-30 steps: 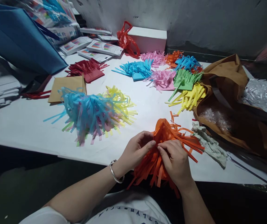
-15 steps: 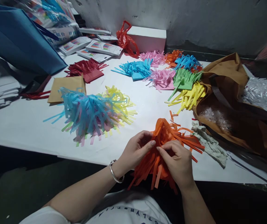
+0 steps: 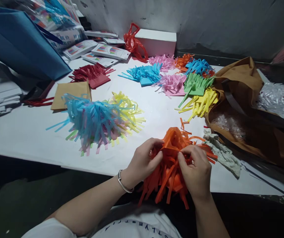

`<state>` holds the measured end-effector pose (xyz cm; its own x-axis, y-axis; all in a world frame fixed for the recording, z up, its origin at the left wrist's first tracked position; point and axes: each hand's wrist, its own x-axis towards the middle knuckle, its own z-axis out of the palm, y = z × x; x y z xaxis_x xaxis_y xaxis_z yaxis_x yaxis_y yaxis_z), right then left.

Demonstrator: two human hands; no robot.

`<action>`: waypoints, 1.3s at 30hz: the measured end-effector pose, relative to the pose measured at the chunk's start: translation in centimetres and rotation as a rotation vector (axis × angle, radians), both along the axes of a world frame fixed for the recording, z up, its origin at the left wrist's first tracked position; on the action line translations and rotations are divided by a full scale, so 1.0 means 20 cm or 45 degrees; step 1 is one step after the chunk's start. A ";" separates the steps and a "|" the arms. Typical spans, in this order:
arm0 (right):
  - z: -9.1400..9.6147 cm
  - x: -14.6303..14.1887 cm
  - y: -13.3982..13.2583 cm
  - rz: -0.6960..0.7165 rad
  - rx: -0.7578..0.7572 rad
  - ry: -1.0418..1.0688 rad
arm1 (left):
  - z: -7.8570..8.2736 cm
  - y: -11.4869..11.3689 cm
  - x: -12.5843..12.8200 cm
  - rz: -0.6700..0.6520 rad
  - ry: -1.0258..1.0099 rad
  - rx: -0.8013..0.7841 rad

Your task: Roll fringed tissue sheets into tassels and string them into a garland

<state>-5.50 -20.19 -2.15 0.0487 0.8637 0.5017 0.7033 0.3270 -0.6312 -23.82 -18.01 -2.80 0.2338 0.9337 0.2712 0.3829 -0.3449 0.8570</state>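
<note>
An orange fringed paper bundle (image 3: 171, 155) hangs over the near edge of the white table (image 3: 27, 132). My left hand (image 3: 143, 162), with a silver bracelet at the wrist, is closed on the bundle's left side. My right hand (image 3: 195, 172) is closed on its right side, fingers curled into the strips. Loose orange strips dangle below both hands toward my lap.
A pile of blue, yellow and pink fringed bundles (image 3: 97, 119) lies left of my hands. Flat fringed sheets in red (image 3: 92, 74), blue (image 3: 145, 73), pink (image 3: 173, 84), green (image 3: 195, 84) and yellow (image 3: 201, 103) lie farther back. A brown bag (image 3: 246, 109) sits right, a blue bag (image 3: 20, 39) far left, a white box (image 3: 156, 41) behind.
Both hands have shifted their grip on the orange bundle. My right hand has moved right and curled over the strips, and the bundle has been pulled a little wider and lower.
</note>
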 end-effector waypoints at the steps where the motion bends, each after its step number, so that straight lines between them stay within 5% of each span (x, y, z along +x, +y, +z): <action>1: 0.00 0.00 0.00 -0.069 0.106 -0.104 | 0.00 0.00 0.00 -0.004 0.049 0.056; 12: 0.05 -0.04 0.04 0.097 0.326 -0.421 | 0.00 -0.01 -0.02 -0.069 0.267 0.333; 18: 0.10 -0.04 0.08 -0.144 0.448 -0.449 | -0.01 0.02 -0.03 -0.049 0.336 0.608; 25: 0.13 -0.05 0.16 0.103 0.216 -0.681 | -0.01 0.02 -0.01 0.048 0.360 0.728; 33: 0.16 -0.04 0.14 -0.169 0.156 -0.763 | 0.03 0.05 -0.01 0.130 0.316 0.915; 39: 0.18 -0.04 0.16 -0.165 -0.022 -1.026 | 0.04 0.02 0.00 -0.125 0.260 0.923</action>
<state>-6.31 -17.06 1.36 -0.2213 0.8839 0.4119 0.9751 0.2067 0.0802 -23.81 -17.65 -1.96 0.4182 0.5101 0.7516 0.4478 -0.8357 0.3180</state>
